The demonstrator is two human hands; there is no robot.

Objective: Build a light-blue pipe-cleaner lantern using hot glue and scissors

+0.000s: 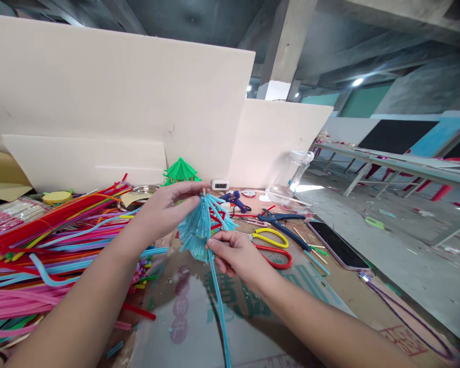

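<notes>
A light blue tiered roof model made of pipe cleaners stands in front of me, with a thin wooden stick poking out of its peak and red struts inside. My left hand reaches over its top, thumb and fingers closed around the peak. Lower down, my right hand pinches a long light blue pipe cleaner against the model's near side. The strip's loose end trails toward me. Behind the left hand sits a green pipe-cleaner roof, partly hidden.
Piles of coloured pipe cleaners cover the left. On the right lie yellow-and-red handled scissors, blue pliers, a glue gun and a phone. A clear bottle and a small digital clock stand near white boards.
</notes>
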